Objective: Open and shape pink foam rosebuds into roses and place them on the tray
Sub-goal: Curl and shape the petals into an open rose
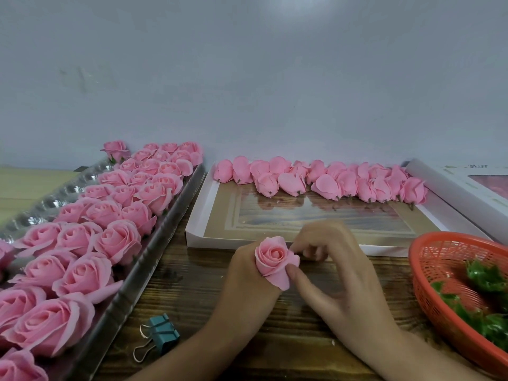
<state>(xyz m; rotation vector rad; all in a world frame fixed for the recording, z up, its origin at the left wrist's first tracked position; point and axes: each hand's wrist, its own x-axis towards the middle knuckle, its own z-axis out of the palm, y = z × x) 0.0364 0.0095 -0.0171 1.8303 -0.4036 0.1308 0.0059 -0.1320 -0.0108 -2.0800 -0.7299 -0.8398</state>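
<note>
Rosebud (273, 259) upright in left hand (247, 276), long axis vertical, opening upward

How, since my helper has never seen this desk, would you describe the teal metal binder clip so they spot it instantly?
Find the long clear plastic tray of opened pink foam roses on the left. On the dark wooden table beside its near right edge lies the teal binder clip. It alone is boxy and blue-green, with two silver wire loops, unlike the soft pink blooms.
</note>
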